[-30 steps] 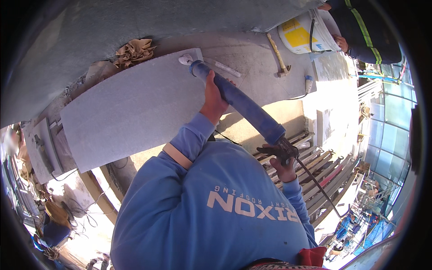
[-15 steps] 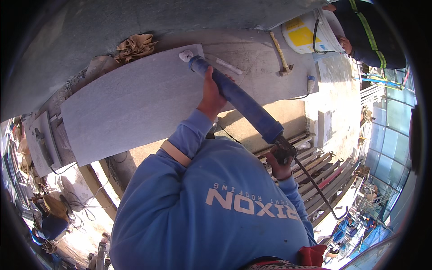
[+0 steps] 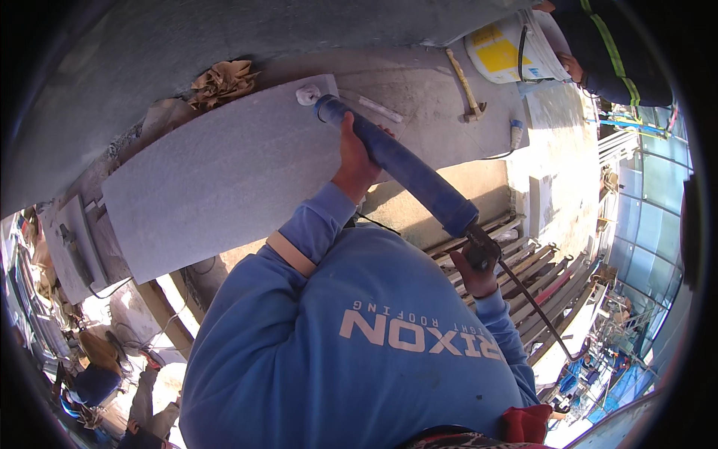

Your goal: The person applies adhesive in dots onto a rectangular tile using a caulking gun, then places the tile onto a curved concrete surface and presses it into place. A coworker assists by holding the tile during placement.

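Head view here, looking straight down at a long blue caulking gun [image 3: 407,168] getting a proper two-handed hold. It slants across the middle of the scene, front end far and left, handle end near and right. Left hand [image 3: 357,159] has its grip wrapped round the barrel up toward the front, thumb lying along the top. Right hand [image 3: 476,275] has its grip closed on the dark handle [image 3: 483,248] at the back, though I can't tell how hard it's squeezing the trigger. A thin hooked rod [image 3: 537,308] sticks out behind, toward the near right.

At the front end there's a white lump [image 3: 307,94], right over the far right corner of a big pale grey slab [image 3: 224,176] — can't tell if it's touching the slab. A thin pale strip [image 3: 380,109] lies just to the right of the gun's front.

As for the rest: crumpled brown paper [image 3: 224,82] sits along the slab's far edge, a hammer [image 3: 467,86] lies over to the far right, and a blue-and-white plug [image 3: 516,135] is a bit nearer than that. A white bucket [image 3: 502,54] with a yellow patch is in the far right, with a co-worker's hand [image 3: 571,67] at its rim. Long metal bars [image 3: 550,288] lie side by side to the near right.
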